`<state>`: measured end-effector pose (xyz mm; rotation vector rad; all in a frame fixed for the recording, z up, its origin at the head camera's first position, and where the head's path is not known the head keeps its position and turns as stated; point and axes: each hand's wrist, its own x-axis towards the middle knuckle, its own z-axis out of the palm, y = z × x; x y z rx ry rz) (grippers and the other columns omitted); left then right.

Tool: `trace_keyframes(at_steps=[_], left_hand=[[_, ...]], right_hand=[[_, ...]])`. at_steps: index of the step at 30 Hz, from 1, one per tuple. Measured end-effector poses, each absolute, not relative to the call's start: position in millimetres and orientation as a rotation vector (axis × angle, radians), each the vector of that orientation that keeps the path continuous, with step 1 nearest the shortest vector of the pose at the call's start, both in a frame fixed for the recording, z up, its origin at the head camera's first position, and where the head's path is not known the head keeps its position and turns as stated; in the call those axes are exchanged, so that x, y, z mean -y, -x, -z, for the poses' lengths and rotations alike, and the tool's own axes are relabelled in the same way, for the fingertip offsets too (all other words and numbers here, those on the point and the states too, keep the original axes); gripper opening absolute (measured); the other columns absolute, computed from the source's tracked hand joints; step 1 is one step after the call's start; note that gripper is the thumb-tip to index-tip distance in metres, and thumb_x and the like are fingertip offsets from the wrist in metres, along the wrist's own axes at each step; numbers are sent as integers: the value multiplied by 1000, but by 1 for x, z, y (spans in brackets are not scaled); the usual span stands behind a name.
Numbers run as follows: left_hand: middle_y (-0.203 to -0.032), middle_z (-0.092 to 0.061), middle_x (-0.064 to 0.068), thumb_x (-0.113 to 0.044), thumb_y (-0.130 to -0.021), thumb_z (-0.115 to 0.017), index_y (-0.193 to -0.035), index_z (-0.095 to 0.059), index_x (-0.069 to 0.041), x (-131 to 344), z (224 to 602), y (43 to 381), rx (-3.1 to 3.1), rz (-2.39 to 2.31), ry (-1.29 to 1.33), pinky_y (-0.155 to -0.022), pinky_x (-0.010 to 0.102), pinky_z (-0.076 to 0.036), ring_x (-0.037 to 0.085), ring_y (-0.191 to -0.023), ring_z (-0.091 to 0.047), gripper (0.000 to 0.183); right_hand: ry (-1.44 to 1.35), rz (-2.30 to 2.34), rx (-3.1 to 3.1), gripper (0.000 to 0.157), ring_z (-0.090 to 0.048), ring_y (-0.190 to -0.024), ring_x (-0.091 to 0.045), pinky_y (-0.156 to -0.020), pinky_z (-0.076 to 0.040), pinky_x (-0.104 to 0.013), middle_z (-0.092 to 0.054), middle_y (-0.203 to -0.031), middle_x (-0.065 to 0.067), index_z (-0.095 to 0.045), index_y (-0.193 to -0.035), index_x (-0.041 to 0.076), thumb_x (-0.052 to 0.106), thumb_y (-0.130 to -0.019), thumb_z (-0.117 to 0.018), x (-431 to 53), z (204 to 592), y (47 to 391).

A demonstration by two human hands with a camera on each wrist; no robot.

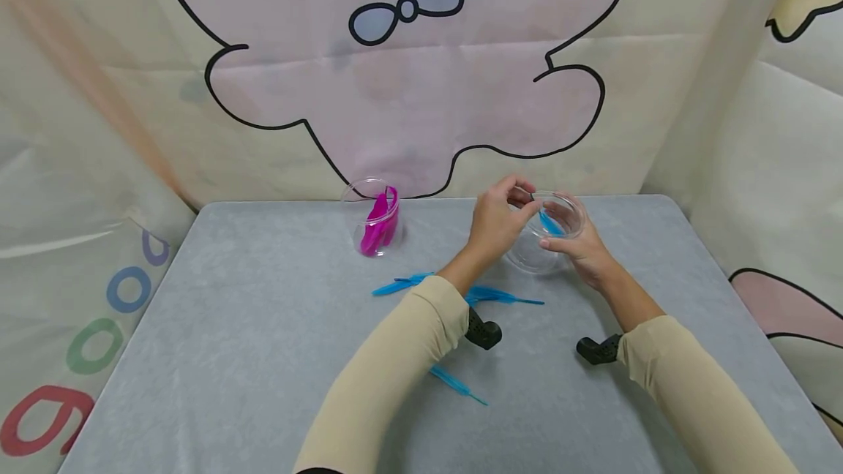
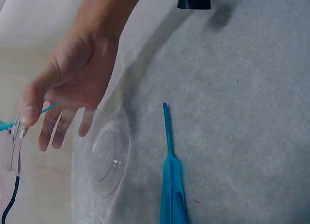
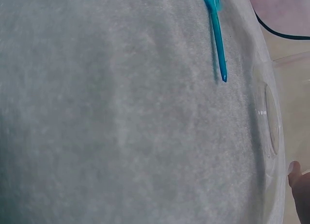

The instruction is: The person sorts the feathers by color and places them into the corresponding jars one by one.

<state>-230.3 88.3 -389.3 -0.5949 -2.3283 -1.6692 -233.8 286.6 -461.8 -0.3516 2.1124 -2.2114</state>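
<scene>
At the back right of the table, my right hand (image 1: 586,247) grips a clear cup (image 1: 535,258) round its side near the rim, its thumb toward me. My left hand (image 1: 499,216) pinches a blue feather (image 1: 550,224) at the cup's mouth, and the feather's lower part shows inside the wall. In the left wrist view the thin quill (image 2: 52,107) points into the cup, and the round cup base (image 2: 110,158) shows near the tabletop. Only the right thumb and part of that hand (image 3: 301,185) appear in the right wrist view.
A second clear cup (image 1: 356,212) holding pink feathers (image 1: 380,222) stands at the back, left of centre. Several blue feathers (image 1: 503,295) lie on the grey table (image 1: 276,328), partly under the left forearm; another blue feather (image 1: 457,384) lies nearer. A printed cloth wall (image 1: 408,93) rises behind.
</scene>
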Motion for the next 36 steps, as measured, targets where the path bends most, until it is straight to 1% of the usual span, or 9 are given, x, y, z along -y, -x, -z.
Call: trace_keyframes(at_steps=[2,4,6,8,14,18,23,27,36], left_hand=[[-88,-71,-1,-14,-92,-73,-105,-67,-8,-89,391,230,2359,1648,611,-68,15,-49,6,-83,-63,16],[-89,-71,-2,-14,-92,-73,-104,-67,-8,-90,392,229,2381,1629,637,-69,14,-49,5,-83,-62,15],[-91,-71,-2,-15,-92,-73,-104,-67,-8,-90,393,228,2393,1621,668,-69,14,-48,4,-83,-62,15],[-92,-72,-3,-15,-92,-73,-105,-67,-9,-91,394,227,2407,1613,698,-69,13,-48,3,-84,-61,16],[-94,-72,-2,-17,-93,-72,-107,-66,-12,-92,396,225,2435,1613,729,-70,14,-48,2,-85,-61,17],[-96,-72,-2,-18,-93,-72,-109,-66,-12,-91,395,225,2435,1613,730,-72,15,-48,3,-87,-62,19],[-95,-71,-2,-18,-91,-73,-112,-67,-10,-85,397,226,2378,1673,725,-72,15,-50,3,-86,-61,23],[-97,-69,3,-14,-91,-74,-114,-66,-5,-70,404,227,2309,1772,737,-74,19,-53,8,-85,-62,25],[-103,-70,8,-12,-92,-72,-116,-67,-5,-16,430,233,2482,1821,581,-76,24,-55,17,-88,-65,25]], right_hand=[[355,2212,-2109,80,-22,-145,-29,-109,-33,-26,-32,-152,-13,-27,-150,23,-9,-89,-67,-286,461,234],[360,2222,-2101,81,-26,-143,-25,-114,-23,-38,-36,-149,-9,-28,-150,23,-11,-87,-68,-286,461,234],[374,2234,-2088,82,-28,-140,-20,-115,-15,-49,-39,-146,-4,-28,-150,22,-12,-86,-67,-285,461,235],[388,2241,-2081,82,-29,-138,-19,-113,-11,-54,-41,-143,-1,-28,-150,22,-13,-86,-67,-285,461,234],[407,2259,-2050,82,-25,-142,-26,-114,-11,-54,-41,-142,1,-28,-149,21,-13,-86,-67,-285,460,235],[413,2265,-2056,81,-26,-141,-26,-114,-9,-56,-42,-141,1,-29,-149,21,-12,-86,-67,-285,460,235],[418,2252,-2077,79,-24,-142,-29,-116,-6,-58,-38,-147,-11,-29,-149,22,-11,-88,-66,-285,459,235],[408,2231,-2106,79,-23,-143,-30,-118,-4,-58,-33,-151,-18,-28,-148,22,-12,-88,-65,-285,460,235],[411,2223,-2118,86,-26,-142,-27,-118,-5,-58,-35,-150,-17,-26,-151,20,-15,-84,-67,-289,464,235]])
